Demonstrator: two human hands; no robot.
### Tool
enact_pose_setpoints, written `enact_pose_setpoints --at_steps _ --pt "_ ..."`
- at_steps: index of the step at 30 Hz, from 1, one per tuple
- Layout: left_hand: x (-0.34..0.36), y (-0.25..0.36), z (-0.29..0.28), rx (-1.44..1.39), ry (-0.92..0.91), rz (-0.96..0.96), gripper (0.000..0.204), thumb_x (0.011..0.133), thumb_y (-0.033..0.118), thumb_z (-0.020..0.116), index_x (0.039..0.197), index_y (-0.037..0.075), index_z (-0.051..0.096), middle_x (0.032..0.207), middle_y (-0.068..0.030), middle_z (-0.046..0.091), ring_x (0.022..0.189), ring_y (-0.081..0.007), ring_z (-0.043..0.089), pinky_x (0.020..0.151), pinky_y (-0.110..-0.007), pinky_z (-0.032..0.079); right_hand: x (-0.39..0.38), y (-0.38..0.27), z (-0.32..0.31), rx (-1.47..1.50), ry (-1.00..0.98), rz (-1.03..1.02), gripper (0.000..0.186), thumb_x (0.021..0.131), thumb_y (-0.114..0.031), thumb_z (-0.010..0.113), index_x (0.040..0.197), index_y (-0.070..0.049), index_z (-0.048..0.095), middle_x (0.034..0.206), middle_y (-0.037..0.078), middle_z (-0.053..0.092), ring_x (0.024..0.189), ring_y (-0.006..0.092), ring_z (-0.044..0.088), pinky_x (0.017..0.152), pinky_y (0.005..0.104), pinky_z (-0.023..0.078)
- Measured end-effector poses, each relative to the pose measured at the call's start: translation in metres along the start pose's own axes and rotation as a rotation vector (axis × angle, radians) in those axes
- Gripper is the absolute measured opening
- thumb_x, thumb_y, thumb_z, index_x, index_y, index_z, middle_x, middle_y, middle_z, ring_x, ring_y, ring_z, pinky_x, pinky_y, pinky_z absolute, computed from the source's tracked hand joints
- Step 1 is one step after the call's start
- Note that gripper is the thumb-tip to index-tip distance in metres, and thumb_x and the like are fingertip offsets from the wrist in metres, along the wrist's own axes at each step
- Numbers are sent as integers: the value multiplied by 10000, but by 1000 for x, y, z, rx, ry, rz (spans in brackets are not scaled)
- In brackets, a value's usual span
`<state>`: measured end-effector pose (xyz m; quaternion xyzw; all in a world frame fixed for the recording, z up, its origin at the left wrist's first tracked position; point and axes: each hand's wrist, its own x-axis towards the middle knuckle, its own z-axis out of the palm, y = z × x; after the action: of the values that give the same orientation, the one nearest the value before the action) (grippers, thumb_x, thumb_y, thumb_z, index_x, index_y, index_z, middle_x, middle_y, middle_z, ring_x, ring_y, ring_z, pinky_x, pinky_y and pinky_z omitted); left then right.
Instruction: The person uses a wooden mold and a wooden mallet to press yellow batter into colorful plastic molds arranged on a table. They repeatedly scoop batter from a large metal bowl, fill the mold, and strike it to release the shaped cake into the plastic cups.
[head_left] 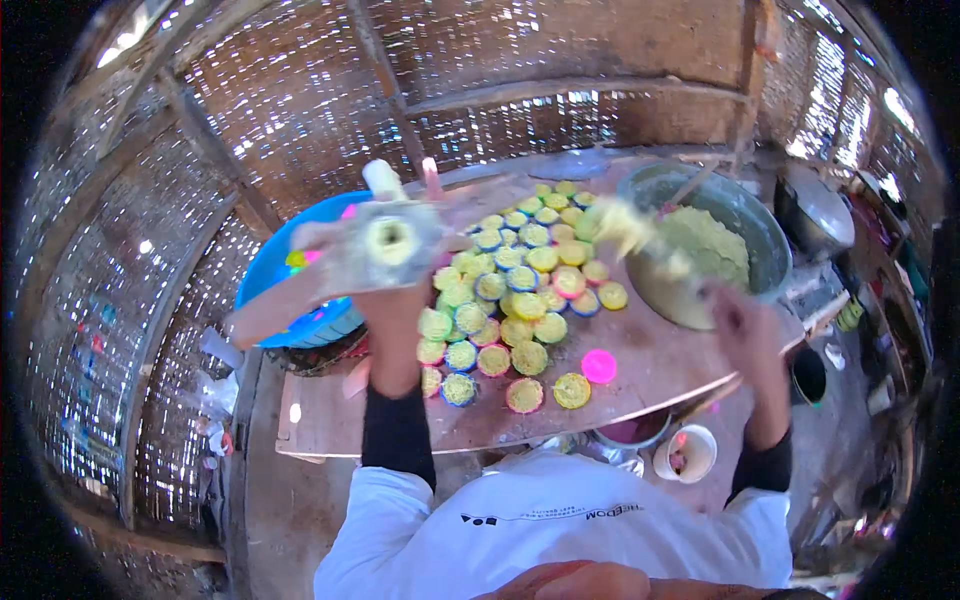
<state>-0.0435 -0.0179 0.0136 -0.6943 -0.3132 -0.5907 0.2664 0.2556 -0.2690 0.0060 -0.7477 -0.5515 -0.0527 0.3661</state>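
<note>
My left hand [385,300] is raised over the table's left part, its fingers wrapped round a wooden press [270,305] with a pale metal face and a round hole in it. A pale cylinder [382,180] stands out at the press's far side. My right hand [742,325], smeared by motion, is by the near rim of a large grey basin [775,265]. Stretching left from it is a blurred utensil bearing yellowish dough [625,230]; its shape cannot be made out. Between the hands sit many small round moulds [525,395] filled with crumbly yellow-green dough, in several rim colours.
A pink round lid or mould [599,366] lies on the wooden table [340,420]. At left stands a blue tub [262,270] with colourful pieces. Greenish dough [710,240] heaps in the basin. Below the front edge is a white bucket [686,453]; a metal pot [815,215] stands far right.
</note>
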Motion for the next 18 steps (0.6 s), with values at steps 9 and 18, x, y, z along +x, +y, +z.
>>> enact_pose_setpoints --at_steps 9,18 --pt "21 20 -35 -1601 -158 -757 466 675 182 703 1089 102 504 1040 -87 462 960 -203 485 882 -352 408 58 131 6 -528 -46 205 268 809 -236 512 909 -15 623 932 196 609 870 337 588 770 403 456" --pt "-39 64 50 -2975 -230 -287 376 637 213 709 985 203 569 991 -21 441 863 -163 489 838 -330 391 -21 -115 158 2417 -1413 363 890 730 -729 371 1338 -83 294 1160 235 489 903 288 531 659 384 488"
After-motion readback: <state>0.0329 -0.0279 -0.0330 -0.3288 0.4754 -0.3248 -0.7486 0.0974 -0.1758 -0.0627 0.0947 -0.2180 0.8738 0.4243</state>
